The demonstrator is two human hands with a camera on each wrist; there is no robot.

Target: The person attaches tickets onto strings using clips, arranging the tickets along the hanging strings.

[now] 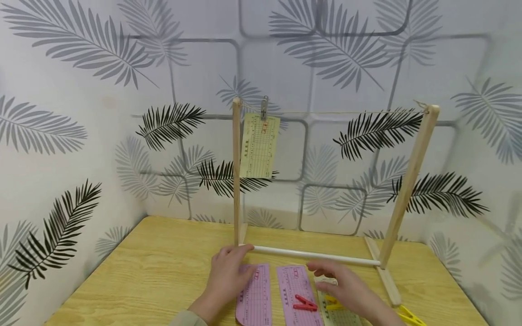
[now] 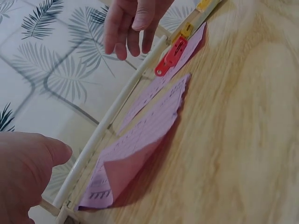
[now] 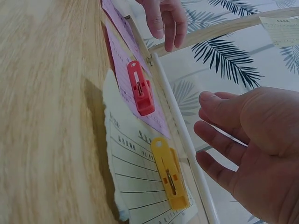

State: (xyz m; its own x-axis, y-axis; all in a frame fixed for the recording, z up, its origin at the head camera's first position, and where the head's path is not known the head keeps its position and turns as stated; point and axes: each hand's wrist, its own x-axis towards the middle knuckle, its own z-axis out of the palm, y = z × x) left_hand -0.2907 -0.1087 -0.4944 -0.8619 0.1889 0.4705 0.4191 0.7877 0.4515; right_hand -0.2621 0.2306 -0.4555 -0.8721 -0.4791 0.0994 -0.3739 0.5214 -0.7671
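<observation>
Fingers (image 3: 219,140) of my right hand (image 1: 346,287) hang apart, empty. The yellow clip (image 3: 167,170) lies just below them, farther from my left hand (image 1: 228,274).

2 pink slips (image 1: 258,299), ruled dark; red clip (image 1: 305,304); yellow clips (image 3: 166,166); white rod (image 1: 311,255); wall (image 1: 277,77) leaf-patterned, grey, black.

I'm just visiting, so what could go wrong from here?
The red clip and a yellow clip seem only to lie on the right-hand pink slip and the pale slip beside it, and might slide off if those are lifted. The left-hand pink slip has a curled corner, which could crease or snag. The hanging slip has just one clip on the string, so a bump might set it swinging.
</observation>
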